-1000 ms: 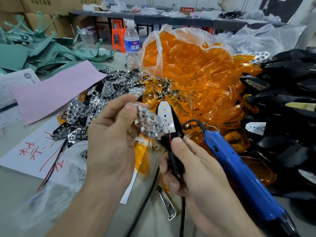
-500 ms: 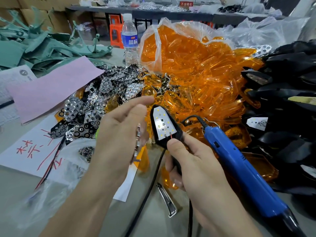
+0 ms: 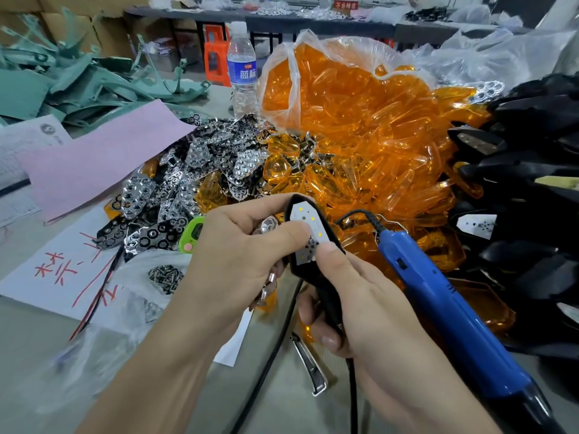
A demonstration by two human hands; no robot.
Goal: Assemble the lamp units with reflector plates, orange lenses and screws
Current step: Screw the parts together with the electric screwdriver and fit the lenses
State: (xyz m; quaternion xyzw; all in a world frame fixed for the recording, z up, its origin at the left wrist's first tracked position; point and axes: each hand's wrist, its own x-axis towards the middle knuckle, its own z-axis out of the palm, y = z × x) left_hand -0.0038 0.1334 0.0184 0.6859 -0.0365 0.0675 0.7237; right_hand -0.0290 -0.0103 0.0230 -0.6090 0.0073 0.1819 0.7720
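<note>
Status: early on this unit. My right hand (image 3: 360, 302) is wrapped round the stem of the lamp unit (image 3: 305, 223), thumb on the lower end of its white LED board, held above the near middle of the surface (image 3: 297, 415). My left hand (image 3: 238, 255) has one reflector plate (image 3: 270, 227) tucked in its curled fingers, thumb tip on the board. The plate is beside the unit, not seated. So the board is in the housing and nothing else: no reflector, lens or screw on it.

Left to do: seat plate, add lens, drive screws. Stock in reach:
- loose reflector plates (image 3: 188, 183) piled left of centre
- bag of orange lenses (image 3: 360, 120) toward the far edge
- screws (image 3: 166, 277) in a clear bag by my left wrist
- blue screwdriver (image 3: 438, 302) lying just right of my right hand, not gripped

Black housings (image 3: 532, 189) are stacked along the right edge, a couple showing bare boards. Can't pick out any finished unit, so I judge most of the batch is still ahead
</note>
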